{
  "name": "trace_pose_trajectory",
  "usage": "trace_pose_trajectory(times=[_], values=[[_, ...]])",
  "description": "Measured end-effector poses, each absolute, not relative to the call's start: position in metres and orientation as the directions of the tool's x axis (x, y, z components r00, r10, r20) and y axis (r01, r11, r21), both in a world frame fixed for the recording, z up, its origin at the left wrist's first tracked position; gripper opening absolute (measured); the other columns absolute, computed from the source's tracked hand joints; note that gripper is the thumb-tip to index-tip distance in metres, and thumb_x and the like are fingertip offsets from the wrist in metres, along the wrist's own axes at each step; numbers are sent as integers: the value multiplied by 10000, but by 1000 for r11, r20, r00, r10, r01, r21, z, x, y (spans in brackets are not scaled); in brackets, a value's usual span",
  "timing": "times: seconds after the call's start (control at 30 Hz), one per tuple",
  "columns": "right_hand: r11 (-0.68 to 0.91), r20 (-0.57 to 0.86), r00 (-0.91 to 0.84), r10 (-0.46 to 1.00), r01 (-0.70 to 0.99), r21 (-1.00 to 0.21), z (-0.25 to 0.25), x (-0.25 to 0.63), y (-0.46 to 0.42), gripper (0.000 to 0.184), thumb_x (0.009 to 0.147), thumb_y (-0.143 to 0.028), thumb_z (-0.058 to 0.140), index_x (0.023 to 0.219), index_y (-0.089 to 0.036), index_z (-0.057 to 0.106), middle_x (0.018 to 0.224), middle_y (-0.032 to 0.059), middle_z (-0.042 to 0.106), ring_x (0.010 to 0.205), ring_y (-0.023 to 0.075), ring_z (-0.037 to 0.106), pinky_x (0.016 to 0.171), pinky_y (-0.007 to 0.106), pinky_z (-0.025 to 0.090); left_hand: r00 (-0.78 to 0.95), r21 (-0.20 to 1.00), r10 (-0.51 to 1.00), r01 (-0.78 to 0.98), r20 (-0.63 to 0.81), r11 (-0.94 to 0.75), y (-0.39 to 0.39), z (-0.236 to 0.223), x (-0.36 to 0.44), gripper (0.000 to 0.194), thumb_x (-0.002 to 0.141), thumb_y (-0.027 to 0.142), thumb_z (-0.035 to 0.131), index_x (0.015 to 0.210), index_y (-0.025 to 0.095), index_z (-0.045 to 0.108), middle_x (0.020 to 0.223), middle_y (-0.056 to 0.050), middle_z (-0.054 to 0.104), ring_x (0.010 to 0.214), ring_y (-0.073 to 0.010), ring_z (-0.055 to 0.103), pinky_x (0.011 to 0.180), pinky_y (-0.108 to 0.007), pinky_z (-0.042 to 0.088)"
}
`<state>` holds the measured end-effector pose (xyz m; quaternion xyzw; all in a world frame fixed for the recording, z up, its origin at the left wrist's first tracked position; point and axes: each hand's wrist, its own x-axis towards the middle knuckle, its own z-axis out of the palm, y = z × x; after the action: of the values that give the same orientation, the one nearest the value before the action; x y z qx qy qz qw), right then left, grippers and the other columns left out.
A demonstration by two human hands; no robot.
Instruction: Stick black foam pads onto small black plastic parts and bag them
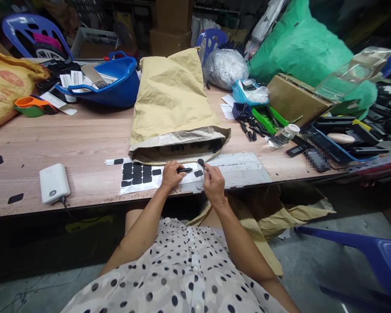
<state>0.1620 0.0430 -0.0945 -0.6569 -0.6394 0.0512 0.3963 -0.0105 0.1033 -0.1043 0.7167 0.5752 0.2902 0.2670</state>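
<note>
My left hand (171, 175) rests over a white backing sheet (129, 189), its fingers closed on a slim black pen-like piece (186, 170). Between the fingertips of my right hand (214, 182) is a small black part with a round end (200, 162); its exact kind is too small to tell. Rows of black rounded-square stickers (137, 174) cover the left of the sheet. A single black sticker (198, 173) lies between my hands. Just beyond them, a tan paper sack (172, 95) lies with its mouth towards me, dark pieces inside.
Left stand a white power bank (54, 182) with a cable and a blue basin (117, 82) of boxes. To the right are a green tray (267, 117), a clear bottle (283, 135) and a blue tray (339, 145) of black items. A purple chair (371, 256) is at lower right.
</note>
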Motion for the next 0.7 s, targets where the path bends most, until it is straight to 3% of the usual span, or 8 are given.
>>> trace_pose_trajectory(times=[0.3,0.53,0.7], values=[[-389,337,541,771,818,-423,-97,234,65,355,896,-136,494,1147,-214,733,1010,97,639,930,226,557,781,316,412,187,659,975,720,118,-218,100,-99,-6,160,692,181,725,841,238,707,916,-30,673,931,-256,572,860,-388,475],[-460,297,562,772,816,-349,-105,241,83,366,904,-131,500,1172,-215,736,1006,117,615,934,241,505,733,323,362,190,657,974,719,126,-226,101,-103,-8,108,732,215,724,835,245,732,877,-26,666,899,-248,564,837,-382,469],[-465,343,558,756,826,-318,-110,238,90,352,913,-149,492,1163,-227,728,1013,111,614,948,246,505,735,325,359,192,661,971,711,146,-240,102,-107,-11,89,759,247,718,844,251,745,861,-24,662,879,-239,556,829,-375,464]])
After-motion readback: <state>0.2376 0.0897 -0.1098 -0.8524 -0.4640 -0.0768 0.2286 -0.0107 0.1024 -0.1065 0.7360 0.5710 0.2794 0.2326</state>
